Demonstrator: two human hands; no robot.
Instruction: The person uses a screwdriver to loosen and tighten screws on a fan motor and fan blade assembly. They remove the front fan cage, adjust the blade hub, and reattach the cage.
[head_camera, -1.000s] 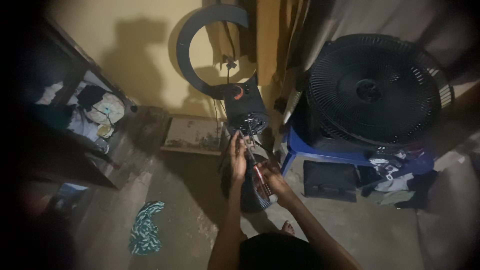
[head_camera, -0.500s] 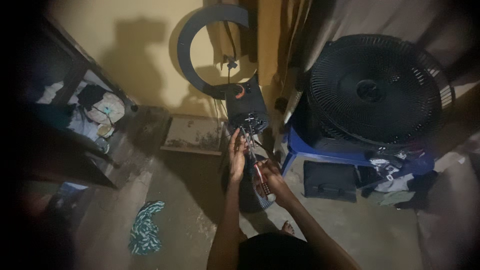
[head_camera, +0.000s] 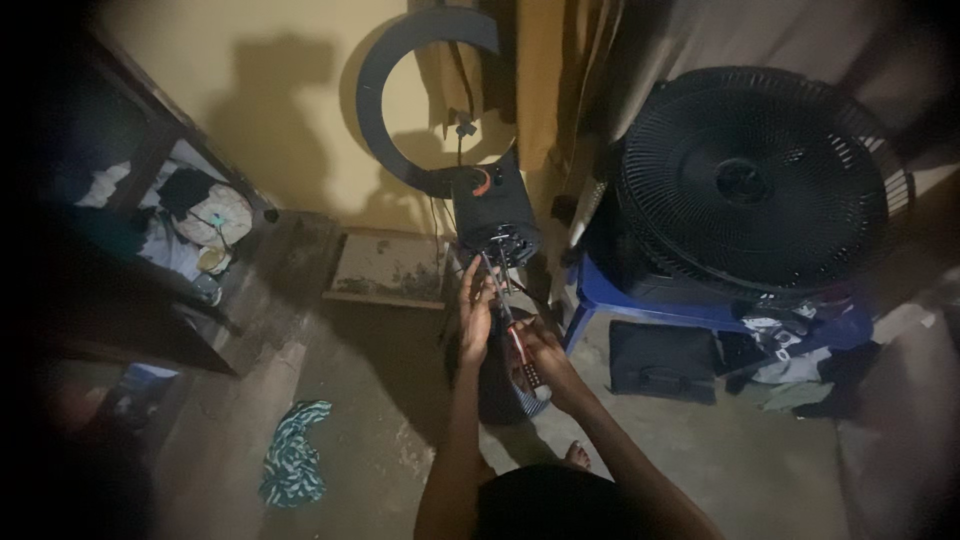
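Here, the right hand (head_camera: 535, 362) gripped a red-handled screwdriver (head_camera: 512, 335) at the ring light's base (head_camera: 495, 215); the left hand (head_camera: 474, 312) steadied the wiring; the base remained open.

- Screwdriver (head_camera: 512, 335): slim shaft, red-and-dark handle at its near end. Held tilted, tip pointing far-left and up into the underside of the dark box, handle low and near.
- Dark box (head_camera: 493, 215): black housing with a small orange mark, mounted at the base of a ring light (head_camera: 400, 90), above the floor.
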